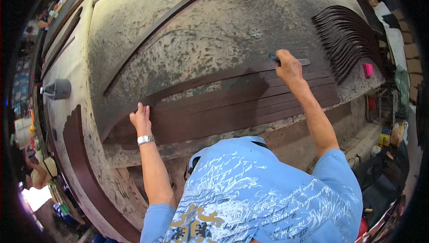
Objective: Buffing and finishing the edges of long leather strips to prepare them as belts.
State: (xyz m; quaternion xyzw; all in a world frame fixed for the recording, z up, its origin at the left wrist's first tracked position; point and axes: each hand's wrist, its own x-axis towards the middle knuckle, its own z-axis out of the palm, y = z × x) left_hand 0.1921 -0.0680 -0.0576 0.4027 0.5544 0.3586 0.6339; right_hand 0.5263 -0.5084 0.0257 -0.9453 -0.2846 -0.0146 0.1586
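Looking down over a person in a blue printed shirt who leans across a wide, paint-stained bench (187, 33). A set of long dark brown strips (214, 109) lies side by side across the bench, running from lower left up toward the right, edges touching one another.

The left hand (141, 120), with a silver watch (146, 139) on the wrist, rests flat on the left end of the strips, fingers spread, its grip released and only pressing down. The right hand (289, 67) reaches far forward at the upper edge of the strips, its grip clenched around a brush (290, 61); the dark handle shows left of the fist and a flat grey end juts out to the right, lying on the top strip.

Beyond the right hand, a fan of thin dark curved pieces (346, 42) spreads near the bench's right edge, with a small pink block (368, 70) just beside it. A curved brown piece (85, 171) follows the bench's near left edge, and a grey roller (57, 89) sits at the far left edge.

Bare, speckled bench surface lies open above the strips, between both hands and the far rim.
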